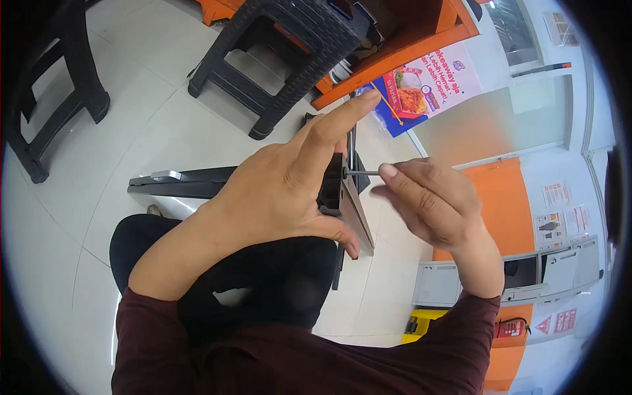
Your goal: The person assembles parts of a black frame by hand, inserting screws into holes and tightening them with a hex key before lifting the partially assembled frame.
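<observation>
My right hand (428,201) pinches a thin dark metal rod (362,173) between thumb and fingers. The rod's far end meets a hole in the end of a black part (331,187), which has hollow recesses. My left hand (280,174) lies over that part from the left, its index finger and thumb stretched wide apart. The remaining left fingers are mostly hidden behind the hand. A long black bar (187,182) with a silver fitting runs out to the left beneath my left wrist. Below the black part a flat grey panel (355,214) slants down.
Black plastic stools (263,99) stand on the tiled floor (141,135) ahead and at the far left. An orange shelf unit (395,56) and a food poster (421,89) are beyond. Grey lockers (438,283), a fire extinguisher (512,328) and a yellow object (421,324) are to the right.
</observation>
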Tool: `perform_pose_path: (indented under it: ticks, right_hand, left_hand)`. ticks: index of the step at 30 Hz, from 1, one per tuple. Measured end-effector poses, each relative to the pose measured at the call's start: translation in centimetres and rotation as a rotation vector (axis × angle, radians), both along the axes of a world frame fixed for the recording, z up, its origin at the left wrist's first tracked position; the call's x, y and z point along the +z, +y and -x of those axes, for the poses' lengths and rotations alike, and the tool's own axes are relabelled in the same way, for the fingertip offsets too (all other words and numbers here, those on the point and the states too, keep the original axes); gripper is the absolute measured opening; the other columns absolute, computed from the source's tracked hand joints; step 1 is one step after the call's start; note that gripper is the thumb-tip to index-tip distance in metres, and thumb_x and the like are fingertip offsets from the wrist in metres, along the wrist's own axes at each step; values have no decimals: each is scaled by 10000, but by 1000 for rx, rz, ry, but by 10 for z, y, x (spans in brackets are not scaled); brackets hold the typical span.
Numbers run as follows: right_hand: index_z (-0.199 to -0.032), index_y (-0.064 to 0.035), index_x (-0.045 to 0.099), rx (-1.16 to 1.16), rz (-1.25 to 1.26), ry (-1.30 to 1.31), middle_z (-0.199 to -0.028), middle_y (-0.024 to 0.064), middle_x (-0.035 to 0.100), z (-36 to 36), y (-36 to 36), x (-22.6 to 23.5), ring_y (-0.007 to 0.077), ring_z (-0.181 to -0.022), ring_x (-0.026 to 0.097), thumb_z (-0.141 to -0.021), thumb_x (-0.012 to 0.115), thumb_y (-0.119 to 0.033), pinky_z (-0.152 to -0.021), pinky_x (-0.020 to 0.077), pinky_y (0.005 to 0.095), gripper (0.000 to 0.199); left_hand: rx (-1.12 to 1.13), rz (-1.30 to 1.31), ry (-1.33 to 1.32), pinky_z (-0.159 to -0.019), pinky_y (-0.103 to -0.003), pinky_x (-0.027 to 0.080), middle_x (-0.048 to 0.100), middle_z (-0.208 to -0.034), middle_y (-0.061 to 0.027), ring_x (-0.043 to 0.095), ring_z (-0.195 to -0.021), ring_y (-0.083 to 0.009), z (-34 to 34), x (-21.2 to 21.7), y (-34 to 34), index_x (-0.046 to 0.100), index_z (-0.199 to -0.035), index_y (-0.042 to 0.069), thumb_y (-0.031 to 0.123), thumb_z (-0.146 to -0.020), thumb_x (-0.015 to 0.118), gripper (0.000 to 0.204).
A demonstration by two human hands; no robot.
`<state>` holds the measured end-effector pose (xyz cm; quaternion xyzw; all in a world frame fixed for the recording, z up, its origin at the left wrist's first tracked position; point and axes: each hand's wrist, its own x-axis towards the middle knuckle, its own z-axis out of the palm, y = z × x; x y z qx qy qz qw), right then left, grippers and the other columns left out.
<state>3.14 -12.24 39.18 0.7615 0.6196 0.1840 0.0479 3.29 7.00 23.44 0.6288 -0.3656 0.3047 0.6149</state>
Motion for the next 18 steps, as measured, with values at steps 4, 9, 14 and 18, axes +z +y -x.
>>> perform_pose_path:
  ticks: [4, 9, 14, 18]
  right_hand:
    - [-1023, 82, 713, 79, 44, -138, -861, 117, 668, -6, -3, -3, 226, -687, 659, -762, 804, -85, -559, 532, 313, 323]
    - [-903, 29, 700, -342, 2, 225, -777, 113, 627, 9, 12, 2, 224, -605, 605, -819, 798, -140, -522, 468, 335, 212]
    - [-943, -16, 729, -604, -71, 573, -742, 108, 636, 10, 14, 11, 223, -587, 610, -860, 802, -143, -545, 464, 302, 168]
    - [-1041, 23, 739, -305, -178, 314, -770, 108, 655, 11, 19, 9, 219, -655, 657, -784, 834, -56, -564, 497, 305, 285]
  left_hand:
    - [-11, 0, 7, -627, -281, 479, 543, -1231, -156, 578, -807, -192, -1, 0, 0, 127, -1584, 67, 553, -418, 970, 1519]
    - [-76, -31, 35, -644, -292, 493, 542, -1242, -145, 591, -847, -191, 2, 0, 0, 120, -1601, 84, 549, -443, 977, 1514]
    - [-105, -51, 62, -658, -305, 497, 530, -1270, -138, 598, -899, -201, 2, -2, 1, 120, -1612, 90, 551, -467, 977, 1502]
    - [-55, -22, 45, -663, -316, 500, 523, -1285, -133, 592, -926, -205, 1, -1, -1, 124, -1613, 88, 552, -486, 975, 1486]
